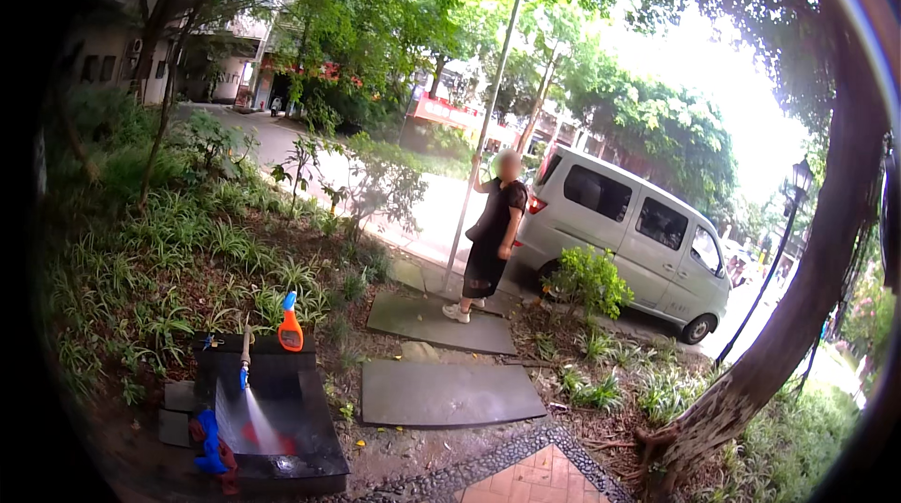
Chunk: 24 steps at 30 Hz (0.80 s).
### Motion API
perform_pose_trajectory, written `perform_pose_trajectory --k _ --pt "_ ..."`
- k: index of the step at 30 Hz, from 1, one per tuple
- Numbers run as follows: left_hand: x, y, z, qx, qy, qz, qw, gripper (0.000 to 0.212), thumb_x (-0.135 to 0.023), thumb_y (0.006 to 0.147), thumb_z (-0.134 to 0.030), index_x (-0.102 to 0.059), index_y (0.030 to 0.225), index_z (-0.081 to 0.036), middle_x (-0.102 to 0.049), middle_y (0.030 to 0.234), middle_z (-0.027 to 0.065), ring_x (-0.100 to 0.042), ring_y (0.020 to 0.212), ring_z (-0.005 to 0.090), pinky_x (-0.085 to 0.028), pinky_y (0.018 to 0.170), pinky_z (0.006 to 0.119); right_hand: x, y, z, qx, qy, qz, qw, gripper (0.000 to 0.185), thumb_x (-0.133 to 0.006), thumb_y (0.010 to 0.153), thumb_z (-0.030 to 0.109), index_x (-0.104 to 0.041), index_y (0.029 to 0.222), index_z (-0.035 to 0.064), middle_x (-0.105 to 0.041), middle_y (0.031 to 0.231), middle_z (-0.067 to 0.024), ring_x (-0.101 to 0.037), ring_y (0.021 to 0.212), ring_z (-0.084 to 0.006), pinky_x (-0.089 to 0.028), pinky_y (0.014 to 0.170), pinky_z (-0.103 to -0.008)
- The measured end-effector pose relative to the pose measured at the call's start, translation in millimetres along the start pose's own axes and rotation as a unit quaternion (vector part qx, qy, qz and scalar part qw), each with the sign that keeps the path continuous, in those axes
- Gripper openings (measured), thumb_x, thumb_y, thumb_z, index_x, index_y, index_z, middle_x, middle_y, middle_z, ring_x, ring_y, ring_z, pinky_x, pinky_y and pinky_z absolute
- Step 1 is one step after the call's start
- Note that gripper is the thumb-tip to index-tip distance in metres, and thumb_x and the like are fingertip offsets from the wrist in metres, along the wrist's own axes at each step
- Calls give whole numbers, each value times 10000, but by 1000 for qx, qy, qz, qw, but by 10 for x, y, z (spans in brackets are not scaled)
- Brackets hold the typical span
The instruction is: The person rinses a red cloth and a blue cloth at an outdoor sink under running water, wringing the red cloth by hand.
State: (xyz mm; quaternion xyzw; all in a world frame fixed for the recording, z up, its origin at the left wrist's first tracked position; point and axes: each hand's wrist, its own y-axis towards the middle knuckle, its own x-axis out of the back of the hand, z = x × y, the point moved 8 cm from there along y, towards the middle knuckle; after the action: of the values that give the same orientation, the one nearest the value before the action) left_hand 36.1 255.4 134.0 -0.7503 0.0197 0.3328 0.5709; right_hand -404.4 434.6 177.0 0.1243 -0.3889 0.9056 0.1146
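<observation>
Neither of my hands is in view. Before me at the lower left stands a dark stone outdoor sink (328, 425). A tap with a blue tip (244, 378) at its back sprays a white fan of water (260, 421) down into the basin. Under the spray lies something red (287, 444), perhaps a cloth; its shape is blurred by the water. Blue cloth (210, 443) and dark red cloth (229, 464) hang over the sink's left side. An orange spray bottle (290, 335) with a blue head stands upright on the back ledge, right of the tap. Beside the tap, left, sits a small blue-and-yellow item (210, 342).
Stone slabs (450, 394) lead away from the sink towards another person (496, 235), who holds a slanting pole (486, 130). Behind that person a silver van (626, 228) is parked. A leaning tree trunk (781, 334) and a lamp post (764, 278) stand right. Brick paving (542, 478) lies in front.
</observation>
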Motion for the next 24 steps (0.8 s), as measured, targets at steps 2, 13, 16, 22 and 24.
perform_pose_trajectory --k 2,13,16,22,24 --pt "146 51 -8 -18 85 -5 996 192 -440 726 -174 -531 668 -15 -580 634 140 -587 598 294 -474 496 401 18 47 12 30 -39 -11 999 88 -510 849 135 -563 841 66 -548 698 -21 -500 611 -137 -390 470 -301" --pt "5 221 108 -78 90 -8 993 296 -426 867 -252 -577 922 -2 -627 763 164 -620 667 300 -523 556 391 -277 1236 -1469 99 76 162 979 217 -451 853 51 -522 653 99 -473 605 15 -424 555 -99 -334 470 -285" --pt "387 48 141 -113 246 -148 951 257 -396 904 -265 -525 967 -52 -653 905 129 -634 843 337 -506 714 471 -603 1118 -1676 21 196 287 937 195 -432 853 116 -519 679 110 -480 615 -27 -434 591 -161 -356 510 -316" --pt "1262 -213 141 -143 251 -218 932 188 -455 878 -160 -510 998 -27 -652 830 156 -651 641 303 -490 477 386 -495 280 -1046 65 -172 155 971 174 -498 807 192 -599 881 70 -589 807 -112 -529 742 -202 -422 597 -384" --pt "1348 -240 154 -140 255 -222 931 172 -462 873 -130 -505 998 -21 -652 815 164 -649 615 297 -483 443 375 -359 -61 -863 64 -281 119 950 260 -542 784 197 -641 969 44 -640 897 -133 -571 800 -191 -444 621 -402"
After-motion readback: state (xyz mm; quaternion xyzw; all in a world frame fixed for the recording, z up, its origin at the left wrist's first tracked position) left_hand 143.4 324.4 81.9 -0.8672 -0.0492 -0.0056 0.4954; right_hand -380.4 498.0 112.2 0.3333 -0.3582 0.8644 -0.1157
